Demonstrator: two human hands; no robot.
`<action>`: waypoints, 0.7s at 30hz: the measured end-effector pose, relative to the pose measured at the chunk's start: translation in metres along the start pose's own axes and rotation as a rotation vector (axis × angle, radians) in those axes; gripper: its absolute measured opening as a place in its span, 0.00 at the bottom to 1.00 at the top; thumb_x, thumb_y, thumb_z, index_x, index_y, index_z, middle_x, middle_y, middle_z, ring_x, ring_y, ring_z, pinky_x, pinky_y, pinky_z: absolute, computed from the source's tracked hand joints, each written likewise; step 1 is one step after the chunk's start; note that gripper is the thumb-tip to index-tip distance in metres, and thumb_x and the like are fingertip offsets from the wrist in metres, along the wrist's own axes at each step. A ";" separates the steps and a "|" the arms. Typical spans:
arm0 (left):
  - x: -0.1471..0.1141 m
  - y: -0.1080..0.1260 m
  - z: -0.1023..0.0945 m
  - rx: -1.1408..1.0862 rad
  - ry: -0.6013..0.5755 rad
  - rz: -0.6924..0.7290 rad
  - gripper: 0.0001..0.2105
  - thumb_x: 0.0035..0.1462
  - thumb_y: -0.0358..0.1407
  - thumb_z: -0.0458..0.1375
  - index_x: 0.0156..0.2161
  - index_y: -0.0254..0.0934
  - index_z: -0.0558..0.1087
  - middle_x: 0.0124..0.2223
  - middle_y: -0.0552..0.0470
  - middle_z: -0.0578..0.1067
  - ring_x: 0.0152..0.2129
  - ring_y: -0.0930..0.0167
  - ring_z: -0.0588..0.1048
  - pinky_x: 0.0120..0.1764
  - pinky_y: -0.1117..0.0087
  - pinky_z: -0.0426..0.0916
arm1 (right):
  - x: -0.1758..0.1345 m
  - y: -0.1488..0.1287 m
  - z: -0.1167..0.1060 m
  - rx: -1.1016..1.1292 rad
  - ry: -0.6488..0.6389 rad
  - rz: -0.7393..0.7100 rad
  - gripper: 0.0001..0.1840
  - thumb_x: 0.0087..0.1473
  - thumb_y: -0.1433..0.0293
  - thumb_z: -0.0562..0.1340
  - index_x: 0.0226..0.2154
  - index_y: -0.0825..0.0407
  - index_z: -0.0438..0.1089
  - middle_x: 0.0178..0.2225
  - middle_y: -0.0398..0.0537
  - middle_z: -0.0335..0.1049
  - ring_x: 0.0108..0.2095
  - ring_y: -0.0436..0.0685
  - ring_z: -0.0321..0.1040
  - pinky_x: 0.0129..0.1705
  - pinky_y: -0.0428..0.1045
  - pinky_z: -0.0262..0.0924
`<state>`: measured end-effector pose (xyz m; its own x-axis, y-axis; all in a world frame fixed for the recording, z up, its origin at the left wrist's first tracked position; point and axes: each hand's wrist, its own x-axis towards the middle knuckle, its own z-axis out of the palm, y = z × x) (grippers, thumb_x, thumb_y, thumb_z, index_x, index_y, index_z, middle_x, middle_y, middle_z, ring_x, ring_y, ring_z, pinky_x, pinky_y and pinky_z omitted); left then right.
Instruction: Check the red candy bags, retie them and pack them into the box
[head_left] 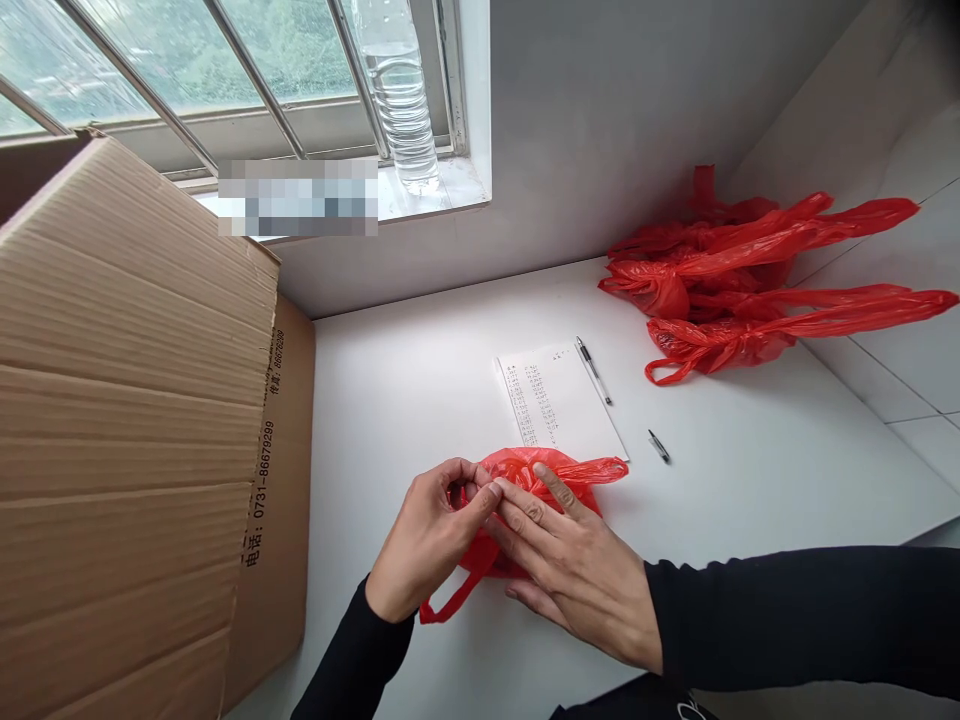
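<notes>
**Both hands meet over a thin, translucent red plastic bag (pixel 517 466)**

In the head view, the bag sits on a smooth white tabletop (pixel 390 400), near the edge closest to the person, overlapping the lower end of a white sheet of handwritten paper (pixel 566 395). The left hand (pixel 431 540) pinches the bag's plastic between its thumb and curled fingers. The right hand (pixel 574 565) lies across the bag with its fingers stretched out, their tips meeting the left thumb; whether they grip any plastic, I cannot tell. One bag handle points right, another hangs toward the person.

Beside the paper's right edge lies a slim clear pen with a black end (pixel 594 370), and near it a short black pen cap (pixel 659 446). Several knotted red plastic bags (pixel 750 325) lie heaped at the far right. A large brown cardboard box (pixel 135 400) fills the left; a clear plastic bottle of water (pixel 405 110) stands on the windowsill (pixel 457 185).
</notes>
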<state>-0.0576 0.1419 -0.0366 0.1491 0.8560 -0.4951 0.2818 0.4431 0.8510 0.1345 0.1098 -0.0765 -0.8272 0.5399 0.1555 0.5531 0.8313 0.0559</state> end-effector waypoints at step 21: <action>-0.026 -0.054 0.047 0.627 0.129 0.423 0.19 0.56 0.23 0.56 0.52 0.41 0.73 0.49 0.42 0.75 0.47 0.53 0.70 0.51 0.46 0.62 | -0.047 0.057 -0.001 0.597 0.286 0.678 0.21 0.66 0.69 0.52 0.57 0.41 0.68 0.45 0.51 0.66 0.40 0.58 0.71 0.38 0.53 0.74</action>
<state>-0.0323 0.0833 -0.0775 0.2630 0.9603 -0.0927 0.7163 -0.1300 0.6856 0.2046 0.1315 -0.0796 -0.2489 0.9455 0.2101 0.6995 0.3256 -0.6361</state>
